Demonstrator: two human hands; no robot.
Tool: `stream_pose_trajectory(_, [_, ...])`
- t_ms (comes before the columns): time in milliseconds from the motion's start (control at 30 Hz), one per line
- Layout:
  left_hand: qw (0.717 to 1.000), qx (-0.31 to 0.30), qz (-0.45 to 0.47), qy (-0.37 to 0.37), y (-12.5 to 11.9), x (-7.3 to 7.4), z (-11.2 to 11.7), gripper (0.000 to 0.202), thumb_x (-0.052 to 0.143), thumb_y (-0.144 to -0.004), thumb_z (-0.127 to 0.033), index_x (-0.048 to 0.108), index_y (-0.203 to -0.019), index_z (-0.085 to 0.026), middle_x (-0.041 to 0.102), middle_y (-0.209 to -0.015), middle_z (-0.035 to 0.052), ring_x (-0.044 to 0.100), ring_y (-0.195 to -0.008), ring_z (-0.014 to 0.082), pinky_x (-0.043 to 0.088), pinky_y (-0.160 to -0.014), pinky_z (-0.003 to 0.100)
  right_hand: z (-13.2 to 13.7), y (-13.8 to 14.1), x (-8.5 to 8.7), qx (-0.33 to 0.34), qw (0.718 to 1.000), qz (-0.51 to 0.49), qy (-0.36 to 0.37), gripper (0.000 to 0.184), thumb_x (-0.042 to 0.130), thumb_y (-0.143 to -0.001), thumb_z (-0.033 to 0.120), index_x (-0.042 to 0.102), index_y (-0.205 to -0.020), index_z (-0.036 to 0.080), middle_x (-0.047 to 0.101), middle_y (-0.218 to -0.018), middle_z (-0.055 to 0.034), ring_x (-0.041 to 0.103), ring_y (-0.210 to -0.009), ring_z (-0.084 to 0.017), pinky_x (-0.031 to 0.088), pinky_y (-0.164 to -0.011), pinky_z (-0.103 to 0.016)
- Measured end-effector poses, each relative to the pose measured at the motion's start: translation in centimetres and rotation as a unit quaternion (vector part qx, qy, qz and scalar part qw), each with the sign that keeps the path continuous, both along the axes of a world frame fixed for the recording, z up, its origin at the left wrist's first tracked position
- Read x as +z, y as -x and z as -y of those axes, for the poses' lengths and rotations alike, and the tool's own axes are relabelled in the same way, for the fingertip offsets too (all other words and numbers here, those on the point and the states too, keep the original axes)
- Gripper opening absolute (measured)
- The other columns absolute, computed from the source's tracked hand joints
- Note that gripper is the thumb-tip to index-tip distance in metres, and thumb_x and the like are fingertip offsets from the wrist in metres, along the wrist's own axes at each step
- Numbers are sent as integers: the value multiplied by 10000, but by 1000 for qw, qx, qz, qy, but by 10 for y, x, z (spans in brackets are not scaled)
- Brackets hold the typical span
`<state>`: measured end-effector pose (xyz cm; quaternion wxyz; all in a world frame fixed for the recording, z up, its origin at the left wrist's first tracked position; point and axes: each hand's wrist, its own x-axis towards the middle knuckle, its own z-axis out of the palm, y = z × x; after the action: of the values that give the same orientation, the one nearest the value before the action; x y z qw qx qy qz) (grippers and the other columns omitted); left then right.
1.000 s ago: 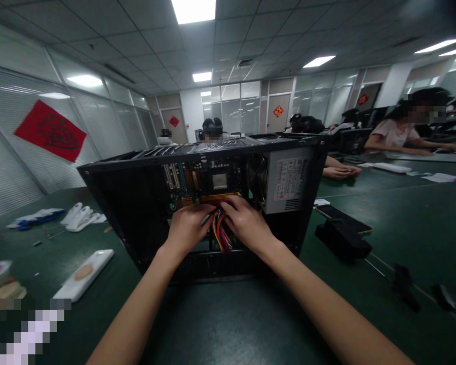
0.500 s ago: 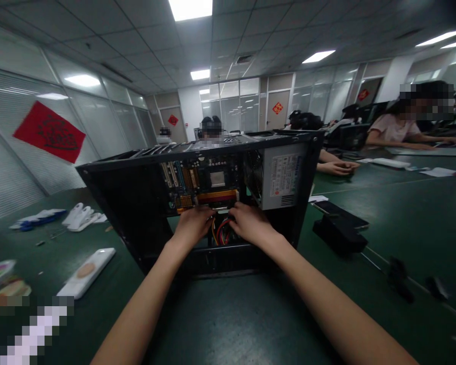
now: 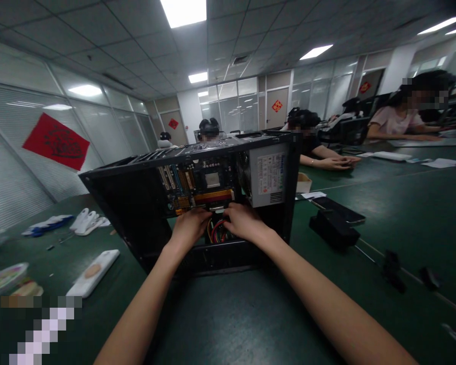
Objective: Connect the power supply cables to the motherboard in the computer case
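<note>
An open black computer case (image 3: 121, 203) stands before me on the green table, its inside facing me. Both my hands reach in below the motherboard (image 3: 178, 177). Close to its lower edge, my left hand (image 3: 192, 225) has its fingers bent together. On the other side of a small gap is my right hand (image 3: 243, 220), fingers curled in beside red and yellow cables (image 3: 215, 233). What the fingertips grip is too small and hidden to name. Just above them lie the red and yellow memory slots (image 3: 213, 196). A silver power supply (image 3: 268, 177) sits at upper right.
Left of the case lie a white phone (image 3: 93, 274), white gloves (image 3: 87, 222) and a plastic tub (image 3: 7, 279). On the right are a black box (image 3: 333, 228), a dark phone (image 3: 340, 209) and a thin cable. Another person's hands (image 3: 338, 162) rest on the table behind.
The view has shifted slightly, and the case's right side now appears farther left, uncovering a small tan box behind it. My hands keep nearly the same place at the board's lower edge.
</note>
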<state>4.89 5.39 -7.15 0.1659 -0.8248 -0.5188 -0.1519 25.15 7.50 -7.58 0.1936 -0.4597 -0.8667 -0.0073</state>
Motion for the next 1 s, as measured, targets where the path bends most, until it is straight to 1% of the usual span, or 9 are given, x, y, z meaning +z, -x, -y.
stream_pose_trajectory(100, [999, 0, -48, -9, 2, 6, -6, 298, 525, -934, -237, 692, -1179, -264, 714, -1119, 69, 670, -1011, 235, 507, -814, 312, -2, -1, -1, 7, 1000, -8, -8, 236, 536, -892, 307, 702, -994, 173, 661, -1083, -97, 638, -978, -226, 466, -779, -287])
stream_pose_trajectory(233, [990, -20, -136, 13, 7, 18, -24, 283, 518, -933, -228, 696, -1153, -232, 722, -1048, 87, 678, -955, 227, 495, -794, 300, -4, -1, -2, 2, 1000, -19, -11, 249, 546, -892, 338, 695, -1005, 173, 653, -1106, -97, 642, -977, -227, 470, -723, -270])
stream_pose_trajectory(300, [988, -23, -153, 13, 7, 20, -31, 284, 505, -939, -236, 691, -1152, -219, 720, -1046, 93, 680, -946, 228, 492, -784, 303, -4, 0, -2, -3, 1000, -12, -15, 256, 542, -897, 343, 696, -1001, 168, 653, -1109, -102, 649, -967, -236, 476, -711, -274])
stream_pose_trajectory(367, [987, -17, -160, 7, 5, 17, -35, 293, 482, -954, -267, 684, -1162, -222, 719, -1047, 94, 682, -942, 231, 491, -768, 306, -3, 1, 0, -10, 1000, 0, -17, 257, 532, -904, 338, 699, -995, 165, 656, -1105, -103, 657, -947, -244, 485, -701, -285])
stream_pose_trajectory(500, [985, 12, -170, 4, -3, 8, -34, 312, 447, -973, -307, 665, -1192, -264, 729, -999, 67, 693, -901, 233, 472, -670, 291, -3, 2, 1, -12, 1000, 0, -12, 263, 542, -902, 355, 709, -984, 169, 667, -1086, -103, 660, -935, -239, 495, -703, -283])
stream_pose_trajectory(600, [984, 29, -177, 1, -4, 5, -32, 319, 441, -973, -314, 662, -1202, -290, 734, -988, 53, 698, -888, 241, 451, -631, 288, -4, 1, 0, -12, 1000, -8, -10, 256, 551, -895, 357, 710, -967, 169, 670, -1082, -99, 660, -939, -234, 489, -695, -272])
stream_pose_trajectory(733, [982, 47, -181, 17, -1, 9, -30, 337, 434, -969, -309, 651, -1226, -302, 742, -991, 45, 702, -901, 266, 454, -635, 305, -4, 1, 0, -12, 1000, -10, -2, 256, 552, -895, 360, 708, -971, 173, 667, -1107, -99, 655, -969, -235, 484, -698, -268])
stream_pose_trajectory(900, [981, 61, -180, 28, -4, 12, -26, 349, 412, -972, -301, 655, -1222, -280, 732, -1052, 82, 690, -958, 295, 484, -707, 348, -3, 1, 1, -14, 1000, -10, -2, 245, 558, -897, 360, 705, -969, 177, 664, -1115, -98, 653, -971, -237, 481, -684, -273])
stream_pose_trajectory(1000, [980, 64, -188, 34, -9, 13, -23, 354, 406, -968, -265, 649, -1224, -253, 730, -1037, 109, 692, -936, 302, 491, -715, 362, -2, 1, 2, -19, 1000, -7, -1, 243, 569, -893, 366, 705, -963, 177, 661, -1119, -100, 656, -961, -240, 483, -676, -280])
